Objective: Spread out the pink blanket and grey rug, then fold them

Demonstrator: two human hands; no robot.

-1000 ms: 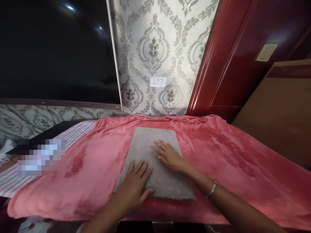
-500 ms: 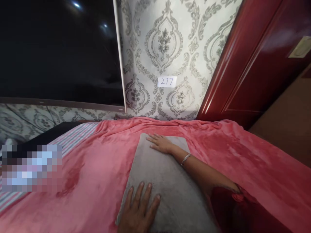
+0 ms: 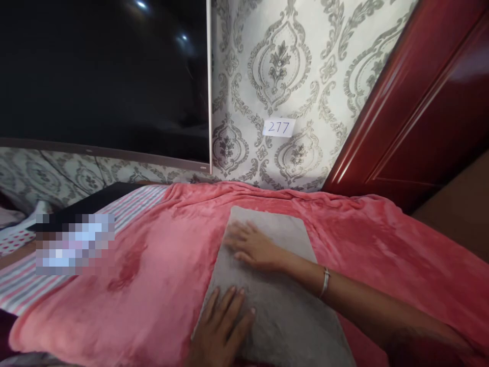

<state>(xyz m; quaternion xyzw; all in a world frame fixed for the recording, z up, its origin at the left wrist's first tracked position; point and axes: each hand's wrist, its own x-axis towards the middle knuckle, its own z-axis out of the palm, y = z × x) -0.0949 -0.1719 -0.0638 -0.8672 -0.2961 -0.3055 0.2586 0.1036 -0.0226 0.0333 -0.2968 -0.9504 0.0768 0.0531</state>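
Observation:
A flat grey piece of plush cloth point(image 3: 290, 300), roughly rectangular, lies on a pink fleece blanket point(image 3: 168, 265). My left hand point(image 3: 223, 326) rests palm down on its near left part, fingers spread. Farther up, my right hand point(image 3: 254, 247) is laid over the cloth near its left edge, with its fingers extended and slightly blurred. A silver bangle point(image 3: 325, 282) circles the right wrist. Neither hand grips anything. The near end of the cloth runs out of the bottom of the view.
A striped cloth point(image 3: 139, 204) shows beneath the blanket at the left, with a blurred-out patch over it. Behind stand a large black screen point(image 3: 103, 76), a patterned wall with a paper label point(image 3: 279, 127) reading 277, and a dark red door point(image 3: 412, 107).
My right hand has slid down the grey cloth, toward me, while my left hand stays in about the same place. The view has turned slightly left.

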